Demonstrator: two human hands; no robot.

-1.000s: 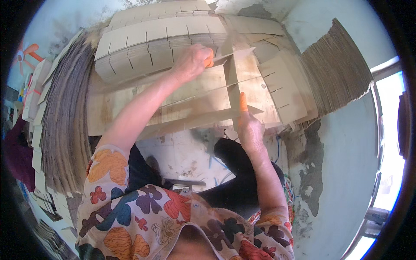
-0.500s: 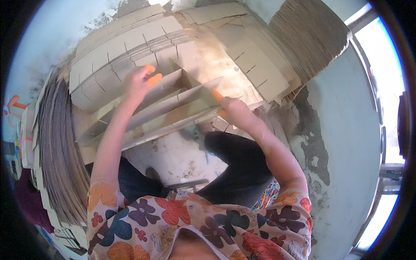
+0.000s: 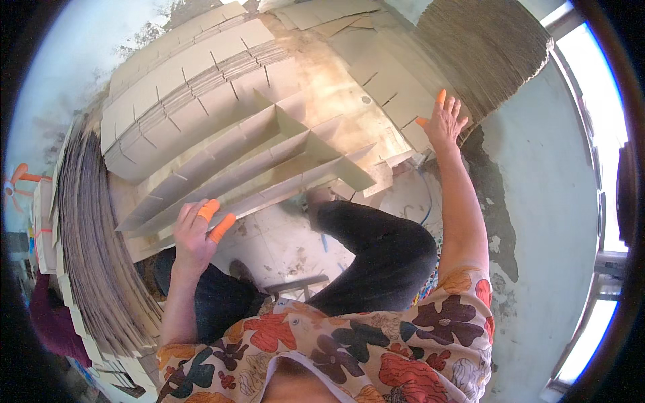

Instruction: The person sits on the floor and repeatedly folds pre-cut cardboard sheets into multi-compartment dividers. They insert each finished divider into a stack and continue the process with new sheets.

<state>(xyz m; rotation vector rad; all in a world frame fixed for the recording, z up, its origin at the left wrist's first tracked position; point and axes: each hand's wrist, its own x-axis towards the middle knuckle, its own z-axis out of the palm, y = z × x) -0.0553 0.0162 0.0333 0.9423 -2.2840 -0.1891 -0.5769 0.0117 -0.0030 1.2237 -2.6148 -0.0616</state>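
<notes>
Orange finger covers sit on the thumb and a finger of each hand. My left hand is at the near left edge of a cardboard divider, its covered thumb and finger apart with nothing visible between them. Long slotted strips stand on edge in the divider, and a cross strip runs across their right part. Off to the right, my right hand is open, fingers spread, above flat slotted cardboard sheets. It holds nothing.
Stacked slotted cardboard strips lie behind the divider. Tall piles of cardboard stand at the left and far right. A worn board lies underneath. My bent knees are just in front, beside a pale wall.
My left hand has come down from behind the strips to their near edge. My right hand has let go of the cross strip, now lower across the long strips, and moved right to the sheets.
</notes>
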